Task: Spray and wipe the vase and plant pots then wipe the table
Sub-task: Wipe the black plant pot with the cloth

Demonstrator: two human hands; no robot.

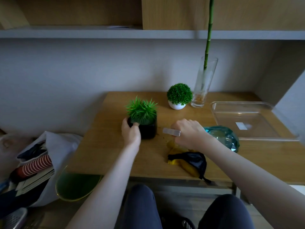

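- A black pot (pixel 149 130), square with rounded corners and glossy, is seen near the middle of the wooden table (pixel 105 146); stiff, spiky bright-green plastic leaves stand up from it.
- The left hand (pixel 131 132) is wrapped around the pot's rim at its 9 o'clock side, with the thumb hooked over the edge among the leaves.
- The right hand (pixel 189 131), at 3 o'clock from the pot and apart from it, is closed around a clear spray bottle (pixel 171 131); only its pale, frosted top is shown, pointed toward the pot, and the body is hidden under the hand.
- At 1 o'clock from the pot, a round white pot (pixel 176 105) with a ball of fine green leaves is set.
- Just beside it, at its 3 o'clock, a tall clear glass vase (pixel 202 90) is placed, with pebbles at the bottom and one jointed green stalk (pixel 208 32) cut off by the top edge.
- A faceted teal glass piece (pixel 226 138) is partly covered by the right wrist; its shape cannot be made out.
- A crumpled yellow cloth (pixel 175 150) and a dark mesh pouch (pixel 193 161) are laid at the table's near edge, at 5 o'clock from the black pot.
- A clear plastic tray (pixel 247 119) is set at the far right, its corner cut off.
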